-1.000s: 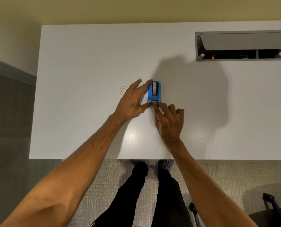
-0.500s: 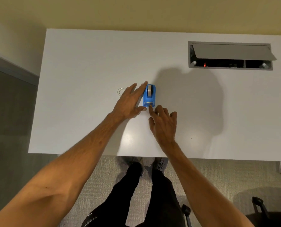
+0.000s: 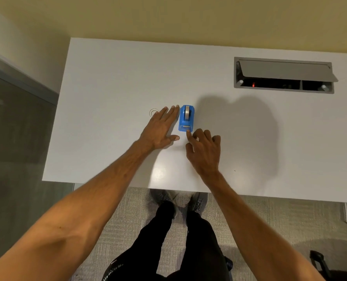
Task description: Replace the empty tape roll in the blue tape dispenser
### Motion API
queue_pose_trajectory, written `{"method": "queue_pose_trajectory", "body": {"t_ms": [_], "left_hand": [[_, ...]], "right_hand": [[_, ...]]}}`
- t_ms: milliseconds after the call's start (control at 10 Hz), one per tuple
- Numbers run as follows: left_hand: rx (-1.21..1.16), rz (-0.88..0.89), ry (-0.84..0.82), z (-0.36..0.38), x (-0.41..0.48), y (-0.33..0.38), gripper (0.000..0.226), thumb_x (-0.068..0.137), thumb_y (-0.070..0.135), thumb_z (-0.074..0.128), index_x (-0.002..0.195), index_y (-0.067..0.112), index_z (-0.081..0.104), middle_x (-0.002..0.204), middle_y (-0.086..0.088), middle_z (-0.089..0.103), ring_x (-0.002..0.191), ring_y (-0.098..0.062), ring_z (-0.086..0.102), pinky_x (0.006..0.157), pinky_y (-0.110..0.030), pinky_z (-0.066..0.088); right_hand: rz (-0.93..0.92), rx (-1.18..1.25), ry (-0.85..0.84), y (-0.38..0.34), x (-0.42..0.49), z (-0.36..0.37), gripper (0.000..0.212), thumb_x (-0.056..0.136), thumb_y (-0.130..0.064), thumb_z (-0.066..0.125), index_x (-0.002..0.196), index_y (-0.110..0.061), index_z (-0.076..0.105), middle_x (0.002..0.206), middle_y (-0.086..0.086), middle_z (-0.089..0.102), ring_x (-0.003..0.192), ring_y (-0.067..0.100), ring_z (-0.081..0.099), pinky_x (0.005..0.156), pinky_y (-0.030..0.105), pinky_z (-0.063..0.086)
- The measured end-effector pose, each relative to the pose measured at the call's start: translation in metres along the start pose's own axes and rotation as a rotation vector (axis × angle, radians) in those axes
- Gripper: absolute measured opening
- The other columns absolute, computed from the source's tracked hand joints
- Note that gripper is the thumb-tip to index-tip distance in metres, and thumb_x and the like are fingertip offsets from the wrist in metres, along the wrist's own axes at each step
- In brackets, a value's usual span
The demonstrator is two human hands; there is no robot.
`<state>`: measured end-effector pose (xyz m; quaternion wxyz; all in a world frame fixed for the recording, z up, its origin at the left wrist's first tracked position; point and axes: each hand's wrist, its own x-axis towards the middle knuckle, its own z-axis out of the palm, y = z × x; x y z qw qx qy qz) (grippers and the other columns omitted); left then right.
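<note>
The blue tape dispenser (image 3: 186, 118) stands on the white table (image 3: 107, 78) with a roll seated in its slot and its cutter end toward me. My left hand (image 3: 160, 128) lies flat on the table just left of the dispenser, fingers spread, holding nothing. My right hand (image 3: 204, 151) is just below the dispenser, index fingertip touching its near cutter end, other fingers curled loosely. A small clear ring, an empty tape core (image 3: 153, 112), lies on the table by my left fingertips, partly hidden by them.
A grey cable hatch (image 3: 284, 75) with its lid raised is set into the table at the back right. The table's near edge runs just below my wrists. A dark chair base (image 3: 318, 262) shows on the floor at the lower right.
My left hand has let go of the dispenser's side and now lies flat beside it. My right hand has drawn back slightly, only the index fingertip at the cutter. The camera view shifted.
</note>
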<state>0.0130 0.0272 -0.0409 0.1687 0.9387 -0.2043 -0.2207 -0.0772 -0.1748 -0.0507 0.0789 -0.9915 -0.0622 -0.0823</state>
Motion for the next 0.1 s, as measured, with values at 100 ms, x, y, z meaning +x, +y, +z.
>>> {"method": "queue_pose_trajectory", "body": {"t_ms": [100], "left_hand": [[0.014,-0.022,0.087,0.0091,-0.0092,0.004,0.101,0.107,0.052,0.06,0.175,0.007,0.0,0.185,-0.01,0.001,0.172,-0.036,0.008,0.139,-0.054,0.017]], "right_hand": [[-0.004,0.054,0.054,0.0035,0.0018,-0.0084,0.038,0.1,-0.023,0.053,0.133,-0.019,0.072,0.129,0.001,0.074,0.118,0.026,0.067,0.099,0.045,0.047]]}}
